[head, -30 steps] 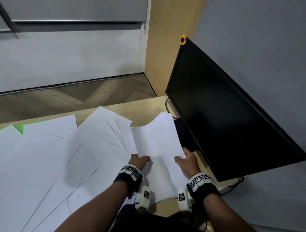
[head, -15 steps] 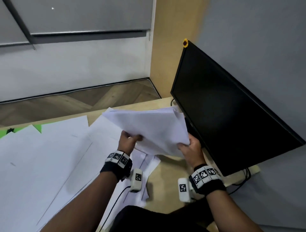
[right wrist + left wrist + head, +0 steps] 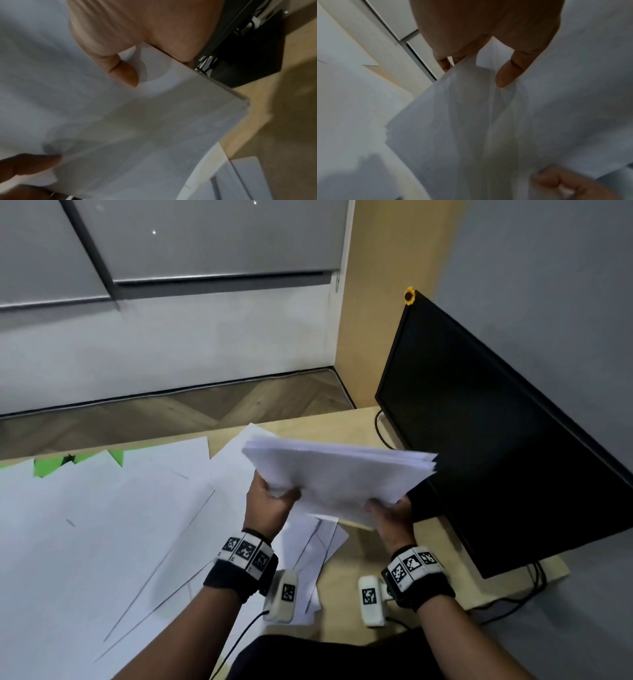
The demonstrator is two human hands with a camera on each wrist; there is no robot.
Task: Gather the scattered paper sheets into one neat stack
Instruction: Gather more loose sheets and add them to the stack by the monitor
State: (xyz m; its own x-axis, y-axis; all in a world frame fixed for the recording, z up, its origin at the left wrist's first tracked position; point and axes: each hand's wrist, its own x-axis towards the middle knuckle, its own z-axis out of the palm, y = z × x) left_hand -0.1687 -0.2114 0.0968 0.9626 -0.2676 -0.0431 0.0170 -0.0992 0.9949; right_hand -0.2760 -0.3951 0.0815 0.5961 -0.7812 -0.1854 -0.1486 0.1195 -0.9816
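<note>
- Paper stack point(image 3: 339, 477) is held up off the desk point(image 3: 346, 426) by both hands, just in front of the monitor point(image 3: 496, 446); its right corner nearly reaches the black screen.
- Left hand point(image 3: 269, 503) is curled round the stack's near-left corner, thumb on top and fingers tucked underneath; right hand point(image 3: 390, 517) is pinching the near-right edge the same way.
- Long axis of the stack is laid roughly left to right across the head view, with the far edge tipped up a bit higher than the near edge, so the sheets' fanned edges can be seen at the right end.
- Only the head view takes in the rest: loose sheets point(image 3: 102, 525) spread flat over the left of the desk, a few smaller sheets point(image 3: 315, 546) under the lifted stack, green scraps point(image 3: 44, 467) at the far-left edge, and a sunflower clip point(image 3: 409, 295) on the monitor's top corner.
- Left wrist view gives what the head view can't: the thumb point(image 3: 506, 75) pressed down on the top sheet, and the other hand's fingertips point(image 3: 553, 181) seen across the paper. It's pretty blurry though.
- Right wrist view is the only one where the stack's corner thickness point(image 3: 243, 100) is seen edge-on, plus the logo on the monitor's bezel point(image 3: 202, 58) and cables behind it.
</note>
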